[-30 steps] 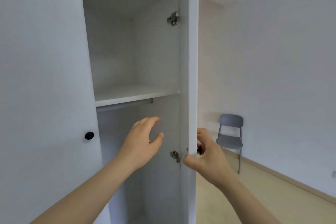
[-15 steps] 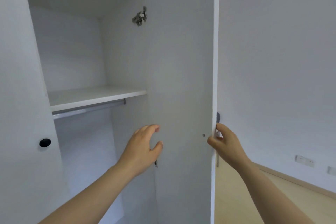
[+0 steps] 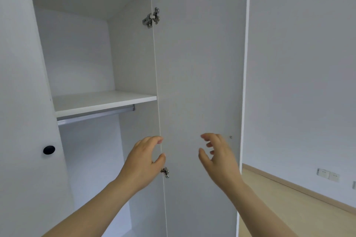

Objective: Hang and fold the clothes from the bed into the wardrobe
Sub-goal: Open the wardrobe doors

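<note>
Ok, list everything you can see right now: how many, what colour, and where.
open door: one, white, centre, swung wide
left door: one, white, far left
knob: one, black, round, on the left door
shelf: one, white, inside the wardrobe
rail: one, silver, just under the shelf
hinges: two, metal, on the open door's inner edge, one high, one low
wall: white, right
floor: light wood, lower right
sockets: white, low on the wall; count unclear
left hand: empty, fingers loosely curled, near the lower hinge
right hand: empty, fingers spread, before the open door
</note>
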Action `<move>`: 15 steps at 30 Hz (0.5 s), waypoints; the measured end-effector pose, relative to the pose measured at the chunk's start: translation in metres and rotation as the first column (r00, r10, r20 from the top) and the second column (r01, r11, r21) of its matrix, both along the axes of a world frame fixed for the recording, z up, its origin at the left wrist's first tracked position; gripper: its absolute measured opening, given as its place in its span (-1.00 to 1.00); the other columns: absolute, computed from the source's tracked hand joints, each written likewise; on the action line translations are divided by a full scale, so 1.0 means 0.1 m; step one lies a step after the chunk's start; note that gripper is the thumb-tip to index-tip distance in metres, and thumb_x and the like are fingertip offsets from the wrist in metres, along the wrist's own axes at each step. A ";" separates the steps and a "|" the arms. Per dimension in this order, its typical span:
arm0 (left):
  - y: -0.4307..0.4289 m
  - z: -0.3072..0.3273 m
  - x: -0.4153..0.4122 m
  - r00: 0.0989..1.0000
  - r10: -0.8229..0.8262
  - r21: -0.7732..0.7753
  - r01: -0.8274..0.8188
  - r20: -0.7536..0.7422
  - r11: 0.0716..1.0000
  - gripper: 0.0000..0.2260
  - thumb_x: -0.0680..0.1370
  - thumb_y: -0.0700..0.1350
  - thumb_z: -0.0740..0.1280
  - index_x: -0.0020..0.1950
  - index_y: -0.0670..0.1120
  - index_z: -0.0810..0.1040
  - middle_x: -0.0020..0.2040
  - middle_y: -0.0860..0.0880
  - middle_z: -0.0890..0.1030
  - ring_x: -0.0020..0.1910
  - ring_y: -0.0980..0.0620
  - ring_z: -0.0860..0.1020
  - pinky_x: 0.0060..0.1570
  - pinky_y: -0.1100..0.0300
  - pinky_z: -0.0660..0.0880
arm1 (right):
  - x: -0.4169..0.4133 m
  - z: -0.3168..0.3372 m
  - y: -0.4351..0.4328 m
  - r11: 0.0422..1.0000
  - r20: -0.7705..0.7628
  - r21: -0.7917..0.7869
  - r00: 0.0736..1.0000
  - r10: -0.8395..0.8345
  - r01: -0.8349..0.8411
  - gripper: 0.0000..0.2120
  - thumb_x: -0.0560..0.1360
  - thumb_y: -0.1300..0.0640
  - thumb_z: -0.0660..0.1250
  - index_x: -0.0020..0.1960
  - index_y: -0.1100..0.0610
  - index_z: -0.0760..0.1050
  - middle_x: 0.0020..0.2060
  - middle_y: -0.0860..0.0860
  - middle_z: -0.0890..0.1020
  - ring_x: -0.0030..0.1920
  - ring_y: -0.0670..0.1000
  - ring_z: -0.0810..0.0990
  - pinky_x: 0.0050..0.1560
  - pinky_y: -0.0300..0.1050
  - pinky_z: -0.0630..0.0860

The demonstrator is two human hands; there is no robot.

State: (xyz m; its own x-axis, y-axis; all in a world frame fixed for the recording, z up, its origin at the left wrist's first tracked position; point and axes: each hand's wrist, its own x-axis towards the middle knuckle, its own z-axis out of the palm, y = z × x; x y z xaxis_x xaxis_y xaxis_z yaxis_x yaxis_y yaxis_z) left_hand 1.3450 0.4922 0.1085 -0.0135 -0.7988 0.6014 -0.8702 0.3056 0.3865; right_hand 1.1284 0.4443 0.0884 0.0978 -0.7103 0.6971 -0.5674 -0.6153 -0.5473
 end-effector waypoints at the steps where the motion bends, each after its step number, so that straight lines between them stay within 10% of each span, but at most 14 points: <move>1: 0.03 0.01 0.09 1.000 0.018 -0.006 -0.018 0.002 1.000 -0.62 0.59 -0.06 0.26 0.40 0.02 0.37 0.34 0.14 0.41 0.36 0.16 0.31 0.27 0.36 0.21 | 0.12 0.00 0.01 1.000 -0.006 0.002 1.000 0.023 -0.023 -0.67 0.53 0.13 0.30 0.29 0.03 0.42 0.14 -0.14 0.46 0.01 -0.17 0.46 0.03 -0.24 0.46; 15: 0.74 0.09 1.92 0.892 0.452 -0.073 -0.449 0.022 0.890 -0.64 0.52 -0.14 0.36 0.31 -0.12 0.49 0.22 -0.04 0.53 0.20 -0.09 0.47 0.18 0.13 0.38 | 2.06 0.06 0.05 0.944 -0.063 0.035 0.942 0.331 -0.329 -0.65 0.54 0.13 0.28 0.32 0.02 0.41 0.14 -0.15 0.48 0.01 -0.21 0.45 0.05 -0.31 0.45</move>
State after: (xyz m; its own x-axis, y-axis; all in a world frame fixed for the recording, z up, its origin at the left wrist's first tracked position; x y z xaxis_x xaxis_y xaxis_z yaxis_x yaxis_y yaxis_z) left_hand 1.5373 0.5658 0.1177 0.3151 -0.6843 0.6576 -0.9338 -0.0998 0.3436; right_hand 1.3339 0.4494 0.0943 0.3753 -0.6466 0.6641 -0.3706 -0.7614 -0.5319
